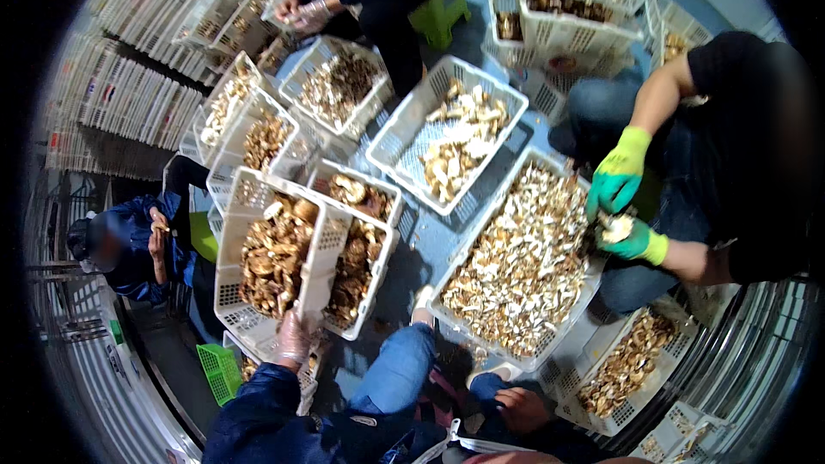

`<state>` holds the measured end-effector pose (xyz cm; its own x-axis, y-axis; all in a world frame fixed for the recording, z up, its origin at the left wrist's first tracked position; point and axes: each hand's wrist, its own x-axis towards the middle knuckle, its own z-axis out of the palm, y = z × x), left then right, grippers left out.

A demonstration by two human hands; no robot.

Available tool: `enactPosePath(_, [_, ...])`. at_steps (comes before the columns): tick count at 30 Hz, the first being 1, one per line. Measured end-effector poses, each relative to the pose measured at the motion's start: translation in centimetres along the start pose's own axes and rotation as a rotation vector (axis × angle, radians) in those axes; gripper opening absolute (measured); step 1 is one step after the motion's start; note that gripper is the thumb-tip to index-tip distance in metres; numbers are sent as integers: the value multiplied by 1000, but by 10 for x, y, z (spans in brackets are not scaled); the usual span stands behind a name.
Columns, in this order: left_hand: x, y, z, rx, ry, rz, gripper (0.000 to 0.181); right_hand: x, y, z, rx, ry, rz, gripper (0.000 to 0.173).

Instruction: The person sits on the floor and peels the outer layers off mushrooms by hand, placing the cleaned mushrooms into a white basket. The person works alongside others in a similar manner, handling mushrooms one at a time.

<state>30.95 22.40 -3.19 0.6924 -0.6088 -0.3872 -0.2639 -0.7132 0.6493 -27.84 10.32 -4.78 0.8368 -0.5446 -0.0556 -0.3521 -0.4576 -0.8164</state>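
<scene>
My left hand (pixel 292 339), in a clear plastic glove, is at the near rim of a white plastic basket (pixel 227 270) heaped with brown mushrooms (pixel 274 258). Its fingertips meet the mushrooms and the rim; blur hides whether they grip anything. This basket overlaps another white basket (pixel 348 333) of darker mushrooms. My right hand (pixel 523 407) rests by my right knee with fingers partly curled, nothing visible in it. Before me is a large white basket (pixel 445 309) full of small cut mushroom pieces (pixel 515 258). Beyond it stands a basket (pixel 401 142) partly filled with pale mushroom pieces (pixel 467 135).
At right, a co-worker's green-and-yellow gloves (pixel 622 174) hold a mushroom (pixel 615 229) above the large basket. Two more people sit at the far side and left. Stacked crates (pixel 138 90) line the left wall; a green basket (pixel 219 370) stands by my left arm.
</scene>
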Motion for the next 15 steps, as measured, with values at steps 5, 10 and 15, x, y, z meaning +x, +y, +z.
enactPosePath(5, [-8,79,-2,676,-71,61,39,13,-34,32,-319,-164,127,43])
enactPosePath(10, [-16,99,-22,813,-264,-245,65,12,-114,18,-86,24,446,54])
enactPosePath(15, [-58,221,-9,711,-183,-112,71,-16,-173,-111,6,374,753,33])
